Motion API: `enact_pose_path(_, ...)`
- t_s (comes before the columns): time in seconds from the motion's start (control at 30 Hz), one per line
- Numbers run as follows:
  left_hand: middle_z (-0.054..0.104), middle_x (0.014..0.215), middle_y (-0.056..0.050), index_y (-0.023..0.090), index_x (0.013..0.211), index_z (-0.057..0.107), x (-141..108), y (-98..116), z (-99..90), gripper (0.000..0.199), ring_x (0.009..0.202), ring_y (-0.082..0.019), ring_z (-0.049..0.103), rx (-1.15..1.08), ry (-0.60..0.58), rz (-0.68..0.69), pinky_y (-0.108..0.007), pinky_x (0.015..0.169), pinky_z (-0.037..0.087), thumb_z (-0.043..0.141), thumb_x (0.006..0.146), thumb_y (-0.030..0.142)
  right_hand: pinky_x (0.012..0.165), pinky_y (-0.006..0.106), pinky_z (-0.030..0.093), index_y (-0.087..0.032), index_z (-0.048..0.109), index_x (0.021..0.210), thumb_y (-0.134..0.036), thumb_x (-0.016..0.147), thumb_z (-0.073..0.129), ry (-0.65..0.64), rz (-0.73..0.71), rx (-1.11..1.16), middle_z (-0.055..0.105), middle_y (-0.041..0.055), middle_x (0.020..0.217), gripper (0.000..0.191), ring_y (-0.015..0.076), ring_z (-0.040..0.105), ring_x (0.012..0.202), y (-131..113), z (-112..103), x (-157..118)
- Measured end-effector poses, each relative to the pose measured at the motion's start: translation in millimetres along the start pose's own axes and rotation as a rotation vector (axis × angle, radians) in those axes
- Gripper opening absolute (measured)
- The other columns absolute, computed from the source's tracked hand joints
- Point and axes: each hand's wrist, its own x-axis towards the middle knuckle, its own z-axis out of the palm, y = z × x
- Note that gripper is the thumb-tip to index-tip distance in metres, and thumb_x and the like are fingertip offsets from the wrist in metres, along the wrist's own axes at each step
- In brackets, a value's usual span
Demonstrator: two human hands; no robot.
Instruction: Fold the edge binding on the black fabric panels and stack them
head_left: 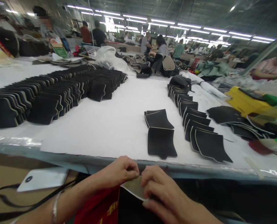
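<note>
Far left, lower: a white phone-like slab, one dark round spot, on a brown surface with a black strap looping beside it. Above, on the white-covered worktable, long stacked rows of notched panels, dark faces forward, pale edges showing. Left hand, silver bangle at its wrist: fingers curled, thumb and fingertips appearing to pinch the upper edge of a black panel. That panel is off the tabletop, just this side of the table's front edge and before a red garment with yellow lettering; its beige backing shows along the top. Right hand grasps the same edge farther right, thumb on the dark face, fingers behind. Step in hand, my reading: working or aligning the edge between two pinches. Next move would seem to call for even pressure along the rim, both layers kept flush. Right of centre, a small overlapping group of panels on the table; farther right, a receding file of curved panels; beyond, a yellow container.
</note>
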Motion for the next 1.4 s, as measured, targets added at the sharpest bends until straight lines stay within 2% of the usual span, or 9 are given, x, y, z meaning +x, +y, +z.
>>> enact_pose_path(0.13,0.06,0.069,-0.001,0.013,0.085,0.067,-21,7,-4.6,0.04,0.064,-0.013,0.052,-0.109,-0.019,0.031,-0.023,0.061,0.04,0.041,0.092,0.042,0.087,0.033,0.045,-0.021,0.047,0.086,-0.008,0.089,0.053,0.05,0.119,0.046,0.054,0.0046,0.107,0.015,0.0191,0.05,0.099,12,7,-2)
enact_pose_path(0.2,0.066,0.08,-0.002,0.016,0.091,0.07,-34,6,-5.4,0.034,0.073,-0.015,0.057,-0.016,0.016,0.04,-0.023,0.068,0.041,0.046,0.092,0.041,0.088,0.033,0.045,-0.021,0.045,0.085,-0.008,0.09,0.051,0.056,0.143,0.075,0.053,0.0046,0.109,0.015,0.0188,0.05,0.101,16,13,-3)
enact_pose_path(0.3,0.068,0.086,0.001,0.023,0.095,0.073,-49,1,-0.8,0.017,0.079,-0.016,0.058,0.224,0.08,-0.002,-0.022,0.069,0.038,0.064,0.082,0.032,0.09,0.032,0.045,-0.021,0.044,0.084,-0.011,0.092,0.05,0.057,0.167,0.124,0.053,0.0049,0.112,0.015,0.0184,0.05,0.104,19,17,-4)
enact_pose_path(0.37,0.068,0.085,0.002,0.024,0.095,0.073,-53,-3,4.3,0.016,0.078,-0.015,0.059,0.272,0.113,-0.017,-0.022,0.069,0.037,0.062,0.084,0.028,0.092,0.033,0.045,-0.021,0.043,0.083,-0.013,0.093,0.049,0.041,0.182,0.141,0.053,0.0054,0.113,0.015,0.0185,0.051,0.105,19,17,-3)
enact_pose_path(0.43,0.069,0.085,0.001,0.023,0.094,0.073,-53,-6,8.5,0.019,0.079,-0.015,0.06,0.255,0.132,-0.012,-0.021,0.07,0.037,0.055,0.088,0.025,0.092,0.034,0.045,-0.021,0.044,0.083,-0.014,0.094,0.049,0.028,0.201,0.147,0.054,0.0063,0.115,0.014,0.0189,0.051,0.106,19,17,-2)
enact_pose_path(0.53,0.07,0.084,0.001,0.021,0.09,0.074,-51,-7,11.2,0.02,0.077,-0.015,0.06,0.219,0.143,-0.019,-0.021,0.069,0.038,0.055,0.088,0.027,0.093,0.035,0.045,-0.021,0.044,0.083,-0.014,0.094,0.048,0.021,0.22,0.153,0.055,0.0066,0.115,0.014,0.0194,0.051,0.106,20,18,-2)
enact_pose_path(0.93,0.065,0.08,0.001,0.02,0.083,0.071,-51,-7,15.6,0.021,0.073,-0.013,0.056,0.252,0.154,0.029,-0.022,0.065,0.035,0.053,0.09,0.026,0.074,0.029,0.04,-0.021,0.041,0.077,-0.016,0.092,0.056,0.025,0.359,0.19,0.059,-0.0004,0.091,0.022,0.0162,0.05,0.082,31,24,-3)
enact_pose_path(1.13,0.062,0.08,0.001,0.02,0.087,0.071,-50,-3,19.1,0.023,0.074,-0.013,0.055,0.25,0.137,0.044,-0.023,0.066,0.035,0.049,0.091,0.023,0.068,0.027,0.038,-0.02,0.044,0.075,-0.018,0.089,0.061,0.081,0.354,0.209,0.059,-0.0013,0.082,0.022,0.0149,0.051,0.075,39,31,-5)
enact_pose_path(1.4,0.06,0.08,0.001,0.021,0.086,0.071,-44,-2,23.7,0.026,0.078,-0.014,0.055,0.341,0.159,0.082,-0.024,0.069,0.035,0.047,0.089,0.012,0.063,0.026,0.035,-0.019,0.049,0.074,-0.019,0.089,0.062,0.077,0.382,0.139,0.058,-0.0014,0.076,0.02,0.0141,0.05,0.07,35,31,-7)
